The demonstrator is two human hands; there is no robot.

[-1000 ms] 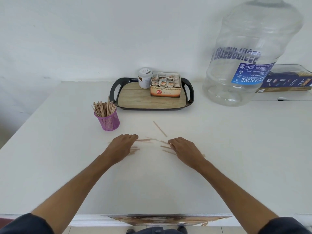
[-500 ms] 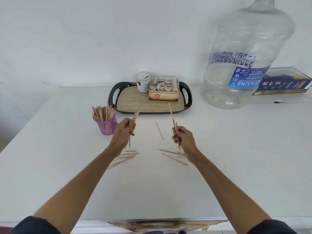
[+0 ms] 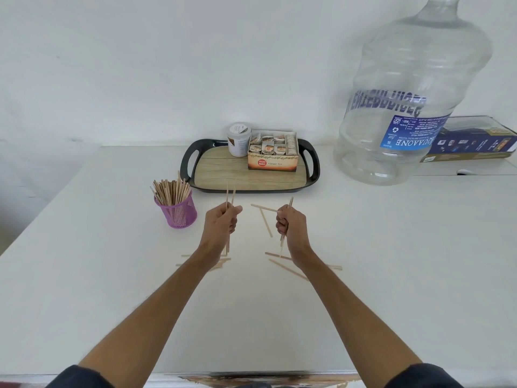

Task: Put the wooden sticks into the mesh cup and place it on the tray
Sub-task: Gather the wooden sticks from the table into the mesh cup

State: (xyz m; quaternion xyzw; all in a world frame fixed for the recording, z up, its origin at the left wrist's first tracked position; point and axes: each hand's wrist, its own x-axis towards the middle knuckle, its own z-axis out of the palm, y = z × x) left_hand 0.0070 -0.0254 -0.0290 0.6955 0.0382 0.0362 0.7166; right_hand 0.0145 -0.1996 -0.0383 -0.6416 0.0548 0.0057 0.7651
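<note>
Both hands were up off the bench, the left hand (image 3: 221,221) and right hand (image 3: 289,224) each gripping a few wooden sticks (image 3: 230,196) upright, probably to drop them end-first. The mesh cup (image 3: 179,212) stood near the tray (image 3: 251,179), already pretty full, with loose sticks (image 3: 288,268) lying underneath.

Bottle (image 3: 414,107) top cut off by upper edge. Blue box (image 3: 472,141) part hidden behind bottle, cut by right edge. Sticks (image 3: 223,260) part hidden under left forearm (image 3: 156,312); count unclear, perhaps five. Jar (image 3: 238,140) label too small to read.
</note>
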